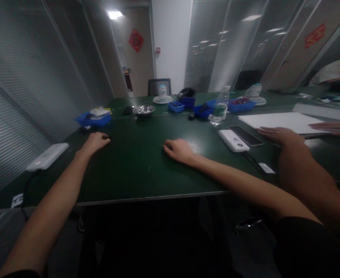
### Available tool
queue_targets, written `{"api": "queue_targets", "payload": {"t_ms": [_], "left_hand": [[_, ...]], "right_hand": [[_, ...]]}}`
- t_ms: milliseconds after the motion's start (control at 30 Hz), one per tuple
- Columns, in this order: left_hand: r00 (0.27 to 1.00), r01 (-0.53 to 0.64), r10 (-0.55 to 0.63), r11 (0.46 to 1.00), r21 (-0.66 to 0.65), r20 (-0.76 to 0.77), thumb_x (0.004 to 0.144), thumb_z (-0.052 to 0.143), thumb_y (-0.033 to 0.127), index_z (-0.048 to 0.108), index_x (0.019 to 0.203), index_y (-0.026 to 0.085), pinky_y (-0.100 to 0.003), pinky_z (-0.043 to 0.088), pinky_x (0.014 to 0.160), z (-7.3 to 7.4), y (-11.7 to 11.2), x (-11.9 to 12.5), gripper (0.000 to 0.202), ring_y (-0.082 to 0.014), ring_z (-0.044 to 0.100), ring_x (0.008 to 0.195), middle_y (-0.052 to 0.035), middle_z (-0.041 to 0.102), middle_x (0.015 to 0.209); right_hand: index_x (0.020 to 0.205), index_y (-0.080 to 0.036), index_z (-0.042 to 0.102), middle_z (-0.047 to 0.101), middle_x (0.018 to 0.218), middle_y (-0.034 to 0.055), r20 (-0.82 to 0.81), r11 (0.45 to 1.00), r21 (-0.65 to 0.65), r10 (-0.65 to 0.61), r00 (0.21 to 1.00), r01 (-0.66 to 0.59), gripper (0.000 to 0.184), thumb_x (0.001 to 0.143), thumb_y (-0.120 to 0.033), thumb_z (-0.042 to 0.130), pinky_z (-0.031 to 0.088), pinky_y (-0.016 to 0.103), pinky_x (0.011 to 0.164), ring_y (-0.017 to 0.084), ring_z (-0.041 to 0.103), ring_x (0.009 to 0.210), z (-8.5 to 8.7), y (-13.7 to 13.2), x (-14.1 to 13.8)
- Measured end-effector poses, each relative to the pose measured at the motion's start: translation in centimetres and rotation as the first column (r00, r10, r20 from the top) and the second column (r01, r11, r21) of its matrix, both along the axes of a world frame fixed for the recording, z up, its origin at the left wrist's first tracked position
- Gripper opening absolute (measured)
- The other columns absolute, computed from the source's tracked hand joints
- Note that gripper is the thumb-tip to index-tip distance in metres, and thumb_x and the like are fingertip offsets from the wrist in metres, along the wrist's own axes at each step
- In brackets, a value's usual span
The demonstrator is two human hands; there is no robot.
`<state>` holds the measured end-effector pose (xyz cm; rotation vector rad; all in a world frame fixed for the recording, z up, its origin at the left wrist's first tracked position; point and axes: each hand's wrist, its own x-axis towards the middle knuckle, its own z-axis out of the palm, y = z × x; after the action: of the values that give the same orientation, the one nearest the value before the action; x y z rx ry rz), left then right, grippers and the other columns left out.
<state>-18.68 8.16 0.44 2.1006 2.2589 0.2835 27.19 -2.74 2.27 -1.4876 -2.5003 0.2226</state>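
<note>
My left hand (95, 143) rests on the dark green table (135, 170) with its fingers closed. A small dark piece (109, 138) shows at its fingertips, too small to name. Farther right, my right hand (180, 150) lies on the tabletop, its fingers curled inward. Whatever it may hold is hidden. A blue tray (93, 120) with a white item on top stands beyond my left hand. Past the space between my hands is a shiny metal bowl (144, 111) with small pale pieces in it. A white power bank (234, 141) and a phone (246, 135) lie to the right of my right hand.
Another person's hand (279, 135) rests by a white board (285, 121) on the right. A clear water bottle (220, 108) stands near blue bins (241, 105). A second white power bank (47, 156) with a cable lies at left. The table's front edge (158, 197) runs close to me.
</note>
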Motion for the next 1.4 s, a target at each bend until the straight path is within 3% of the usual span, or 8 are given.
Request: {"api": "queue_targets", "payload": {"t_ms": [267, 500, 667, 1033, 1233, 1400], "left_hand": [[1.000, 0.011, -0.011, 1.000, -0.021, 0.006, 0.082, 0.068, 0.036, 0.081, 0.109, 0.018, -0.036, 0.056, 0.092, 0.9, -0.8, 1.2, 0.036, -0.0323, 0.073, 0.108, -0.0138, 0.078, 0.114], [0.984, -0.031, 0.021, 0.998, 0.053, 0.176, 0.079, 0.078, 0.039, 0.081, 0.106, 0.021, -0.035, 0.057, 0.086, 1.1, -1.5, 1.2, 0.033, -0.0290, 0.073, 0.099, -0.0106, 0.078, 0.108], [0.977, -0.027, 0.009, 0.996, 0.086, 0.212, 0.081, 0.078, 0.033, 0.081, 0.103, 0.021, -0.036, 0.054, 0.094, 1.1, -1.8, 1.3, 0.025, -0.0293, 0.071, 0.105, -0.0095, 0.078, 0.112], [0.985, 0.069, -0.083, 0.993, 0.098, 0.148, 0.086, 0.077, 0.029, 0.083, 0.105, 0.021, -0.038, 0.052, 0.100, 0.9, -1.7, 1.3, 0.021, -0.0290, 0.070, 0.106, -0.0095, 0.078, 0.110], [0.995, 0.069, -0.076, 0.991, 0.117, 0.060, 0.087, 0.069, 0.018, 0.081, 0.111, 0.016, -0.039, 0.051, 0.104, 0.5, -1.3, 1.6, 0.027, -0.0309, 0.069, 0.114, -0.0128, 0.076, 0.115], [0.995, 0.084, -0.090, 0.987, 0.135, 0.040, 0.085, 0.069, 0.020, 0.082, 0.111, 0.017, -0.041, 0.052, 0.106, 0.4, -1.4, 1.6, 0.029, -0.0335, 0.069, 0.117, -0.0134, 0.077, 0.117]], "right_hand": [[0.126, -0.022, 0.069, 0.077, 0.101, 0.0089, 0.023, 1.000, 0.002, -0.010, 1.000, 0.010, 0.041, 0.110, -0.047, 0.040, 0.044, 0.026, 0.068, 0.020, 0.069, 0.084, -0.1, 0.1, -0.1], [0.125, -0.022, 0.070, 0.076, 0.098, 0.0082, -0.012, 1.000, 0.015, 0.007, 1.000, -0.007, 0.042, 0.109, -0.047, 0.041, 0.043, 0.026, 0.068, 0.019, 0.069, 0.081, -0.3, 0.2, 0.0], [0.122, -0.022, 0.071, 0.076, 0.095, 0.0079, 0.000, 0.999, 0.033, 0.001, 1.000, -0.001, 0.042, 0.109, -0.047, 0.041, 0.042, 0.026, 0.066, 0.019, 0.068, 0.079, -0.5, 0.4, 0.0], [0.124, -0.022, 0.070, 0.076, 0.099, 0.0086, 0.010, 1.000, 0.026, -0.008, 1.000, 0.008, 0.040, 0.109, -0.047, 0.042, 0.043, 0.026, 0.067, 0.020, 0.069, 0.082, -0.2, 0.1, 0.0], [0.121, -0.021, 0.070, 0.076, 0.096, 0.0080, -0.017, 1.000, 0.018, 0.016, 1.000, -0.015, 0.038, 0.109, -0.046, 0.043, 0.041, 0.025, 0.064, 0.019, 0.068, 0.078, 0.0, -0.1, 0.1], [0.123, -0.022, 0.069, 0.076, 0.098, 0.0082, 0.003, 1.000, 0.014, 0.007, 1.000, -0.007, 0.039, 0.109, -0.046, 0.042, 0.043, 0.026, 0.066, 0.019, 0.068, 0.080, -0.1, 0.0, 0.1]]}}
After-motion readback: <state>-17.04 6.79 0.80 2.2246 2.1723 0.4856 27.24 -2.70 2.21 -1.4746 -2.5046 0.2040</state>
